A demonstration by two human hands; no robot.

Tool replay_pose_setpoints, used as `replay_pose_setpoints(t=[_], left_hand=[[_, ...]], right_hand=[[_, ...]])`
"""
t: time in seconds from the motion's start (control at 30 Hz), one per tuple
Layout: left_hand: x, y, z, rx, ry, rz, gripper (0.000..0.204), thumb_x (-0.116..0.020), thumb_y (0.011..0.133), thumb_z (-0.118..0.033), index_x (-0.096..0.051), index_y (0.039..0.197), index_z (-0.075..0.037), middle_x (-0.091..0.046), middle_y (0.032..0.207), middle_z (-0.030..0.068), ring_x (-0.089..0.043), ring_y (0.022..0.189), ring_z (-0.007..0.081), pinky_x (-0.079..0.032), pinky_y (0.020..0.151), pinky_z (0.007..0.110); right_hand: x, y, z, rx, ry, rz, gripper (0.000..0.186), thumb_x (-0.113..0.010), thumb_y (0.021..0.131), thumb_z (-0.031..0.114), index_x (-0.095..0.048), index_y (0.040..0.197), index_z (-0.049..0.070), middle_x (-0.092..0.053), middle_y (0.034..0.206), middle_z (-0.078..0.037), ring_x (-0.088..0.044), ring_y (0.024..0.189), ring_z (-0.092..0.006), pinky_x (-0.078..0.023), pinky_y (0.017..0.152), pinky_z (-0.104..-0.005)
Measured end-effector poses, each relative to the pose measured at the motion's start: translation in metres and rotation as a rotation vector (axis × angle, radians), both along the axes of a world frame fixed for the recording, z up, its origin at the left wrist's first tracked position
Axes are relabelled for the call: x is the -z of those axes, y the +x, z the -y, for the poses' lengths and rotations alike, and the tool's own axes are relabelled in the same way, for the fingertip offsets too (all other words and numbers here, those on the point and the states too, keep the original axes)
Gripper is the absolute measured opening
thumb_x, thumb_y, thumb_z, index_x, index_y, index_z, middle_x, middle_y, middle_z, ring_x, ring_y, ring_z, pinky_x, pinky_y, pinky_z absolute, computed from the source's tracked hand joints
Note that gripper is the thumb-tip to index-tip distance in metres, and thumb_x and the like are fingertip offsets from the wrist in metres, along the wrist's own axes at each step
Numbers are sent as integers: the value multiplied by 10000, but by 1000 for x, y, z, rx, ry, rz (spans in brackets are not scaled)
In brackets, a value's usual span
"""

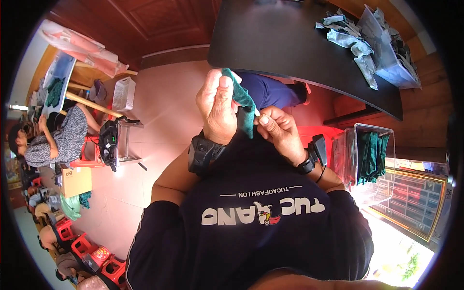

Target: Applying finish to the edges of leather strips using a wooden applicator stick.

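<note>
1. Left hand pinches the dark green cloth strip, frame centre.
2. Right hand grips the strip's lower edge, fingertips closed.
3. Black table above; clear bin at right.

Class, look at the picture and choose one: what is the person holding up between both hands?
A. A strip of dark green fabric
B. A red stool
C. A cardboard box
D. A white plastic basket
A. The left hand and the right hand both pinch a strip of dark green fabric, raised in front of the black table; more green pieces sit in the clear plastic bin to the right.
</note>
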State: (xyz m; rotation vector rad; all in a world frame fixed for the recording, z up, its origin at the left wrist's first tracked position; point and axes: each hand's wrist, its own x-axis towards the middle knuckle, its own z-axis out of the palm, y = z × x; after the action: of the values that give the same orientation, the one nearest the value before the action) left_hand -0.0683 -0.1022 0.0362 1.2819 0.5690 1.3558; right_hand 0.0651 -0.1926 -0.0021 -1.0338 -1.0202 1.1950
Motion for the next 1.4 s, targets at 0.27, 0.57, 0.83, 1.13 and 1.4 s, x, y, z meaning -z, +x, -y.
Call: replay_pose_setpoints(t=[0.27, 0.57, 0.83, 1.13, 1.4], left_hand=[[-5, -5, -4, -15, -63, 105, 326, -453, 953, -322, -568, 945, -17, -496, 655, -4, -421, 494, 40, -317, 442, 175], [2, -3, -10, -58, 52, 76, 334, -459, 953, -329, -561, 1012, -16, -528, 726, 11, -448, 519, 47, -342, 461, 179], [2, 12, -12, 9, -7, 24, 301, -459, 957, -307, -541, 930, -18, -503, 726, -9, -420, 539, 29, -325, 473, 176], [16, 17, -30, -18, -102, 14, 279, -434, 965, -283, -543, 924, -30, -470, 646, -28, -380, 481, 26, -315, 443, 186], [14, 19, -38, -17, -43, -14, 279, -416, 971, -283, -543, 993, -36, -412, 617, -31, -383, 477, 38, -326, 455, 183]], right_hand=[[-14, 3, -1, -92, -81, 55, 205, -536, 936, 241, -592, 891, 49, -499, 641, 33, -427, 586, -39, -342, 533, -185], [3, 6, -1, 233, 141, 210, 67, -653, 847, 78, -620, 879, 30, -590, 733, 14, -502, 666, -38, -415, 604, -189], [3, 12, -3, 140, 37, 176, 121, -576, 910, 152, -606, 880, 39, -541, 669, 14, -462, 592, -48, -381, 544, -191], [6, 22, -18, -45, -177, 0, 192, -536, 935, 247, -595, 885, 71, -513, 636, 34, -390, 544, -20, -299, 480, -175], [12, 21, -22, 207, -23, 91, 66, -639, 865, 120, -604, 876, 65, -574, 710, 31, -476, 636, -20, -390, 556, -181]])
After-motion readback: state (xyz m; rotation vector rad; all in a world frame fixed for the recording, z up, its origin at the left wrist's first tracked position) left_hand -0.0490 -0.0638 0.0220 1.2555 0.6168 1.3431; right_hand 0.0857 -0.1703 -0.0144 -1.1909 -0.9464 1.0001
